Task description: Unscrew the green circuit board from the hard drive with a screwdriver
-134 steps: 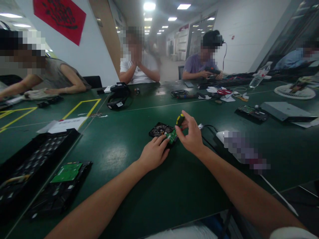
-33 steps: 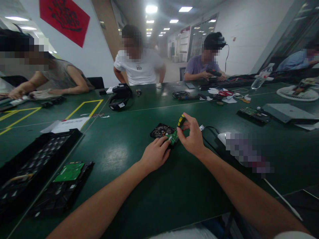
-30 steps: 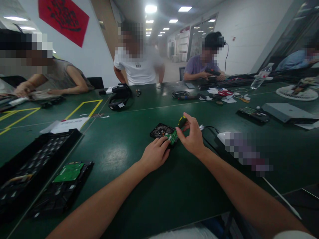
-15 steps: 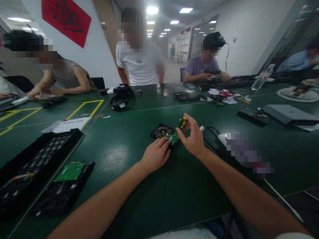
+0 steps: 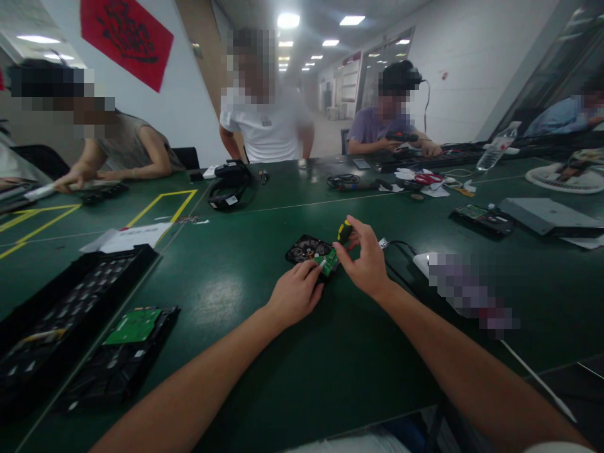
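A black hard drive (image 5: pixel 302 249) with a green circuit board (image 5: pixel 324 263) lies on the dark green table (image 5: pixel 264 371) in front of me. My left hand (image 5: pixel 298 290) rests on its near edge, the fingers pressed on the drive and board. Above the board's right side, my right hand (image 5: pixel 363 257) holds a yellow and black screwdriver (image 5: pixel 345 231) by its handle, which stands nearly upright. The screwdriver's tip is too small to make out.
At left lie another drive with a green board (image 5: pixel 133 325) and a long black tray (image 5: pixel 70 314). A white device (image 5: pixel 422 264) with a cable is on the right, near a grey metal box (image 5: pixel 547 214). Several people sit or stand around the table.
The screwdriver handle has turned and shifted slightly left in my right hand. My left hand has stayed on the drive. The standing person has moved a little.
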Tool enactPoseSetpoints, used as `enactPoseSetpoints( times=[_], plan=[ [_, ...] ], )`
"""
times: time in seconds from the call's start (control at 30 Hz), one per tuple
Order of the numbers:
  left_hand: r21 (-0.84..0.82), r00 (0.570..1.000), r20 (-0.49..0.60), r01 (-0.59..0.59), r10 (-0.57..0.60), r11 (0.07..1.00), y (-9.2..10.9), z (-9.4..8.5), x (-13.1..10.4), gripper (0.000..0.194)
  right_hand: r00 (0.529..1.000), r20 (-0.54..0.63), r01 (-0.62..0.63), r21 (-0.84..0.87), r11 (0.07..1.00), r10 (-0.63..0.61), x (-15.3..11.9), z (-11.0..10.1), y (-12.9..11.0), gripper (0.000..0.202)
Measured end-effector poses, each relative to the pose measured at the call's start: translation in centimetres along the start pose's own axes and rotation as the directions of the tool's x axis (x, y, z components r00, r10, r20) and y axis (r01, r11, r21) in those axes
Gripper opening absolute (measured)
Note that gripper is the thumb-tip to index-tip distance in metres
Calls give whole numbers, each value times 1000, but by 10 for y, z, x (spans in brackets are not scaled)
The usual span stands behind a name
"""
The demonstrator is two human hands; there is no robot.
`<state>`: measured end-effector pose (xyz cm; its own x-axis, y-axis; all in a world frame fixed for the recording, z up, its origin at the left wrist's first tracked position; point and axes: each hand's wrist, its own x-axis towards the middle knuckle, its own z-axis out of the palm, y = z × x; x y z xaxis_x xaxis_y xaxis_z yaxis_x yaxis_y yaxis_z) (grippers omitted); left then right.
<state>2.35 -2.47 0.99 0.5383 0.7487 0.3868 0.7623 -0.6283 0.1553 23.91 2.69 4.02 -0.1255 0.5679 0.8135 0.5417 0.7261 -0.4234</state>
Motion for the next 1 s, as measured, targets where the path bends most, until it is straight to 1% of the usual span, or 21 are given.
enactPoseSetpoints(
  times=[0.17,0.3,0.47,0.6,0.67,0.8,1.0],
  plan=[
    [-19,1000,-15,23,-23,1000,2,-3,1,35,1000,22,6,8,1000,-6,1,-2,-2,62],
    [-27,998,-32,58,-59,998,2,-1,1,30,999,38,4,20,1000,-5,0,-3,-2,64],
    [-44,995,-60,82,-84,996,0,2,1,25,1000,22,-8,16,1000,8,-1,0,1,65],
    [-38,993,-58,99,-102,994,1,-1,1,25,1000,-2,-23,9,1000,23,-2,1,2,64],
    [-22,995,-37,87,-88,996,1,-3,0,26,1000,-2,-22,7,1000,22,-2,0,3,64],
    [46,999,16,27,-28,999,4,-7,0,30,1000,0,-11,5,1000,11,-1,-1,2,64],
    [65,1000,8,24,-24,998,5,-4,-1,31,1000,11,-8,7,1000,8,0,-1,1,65]
  ],
)
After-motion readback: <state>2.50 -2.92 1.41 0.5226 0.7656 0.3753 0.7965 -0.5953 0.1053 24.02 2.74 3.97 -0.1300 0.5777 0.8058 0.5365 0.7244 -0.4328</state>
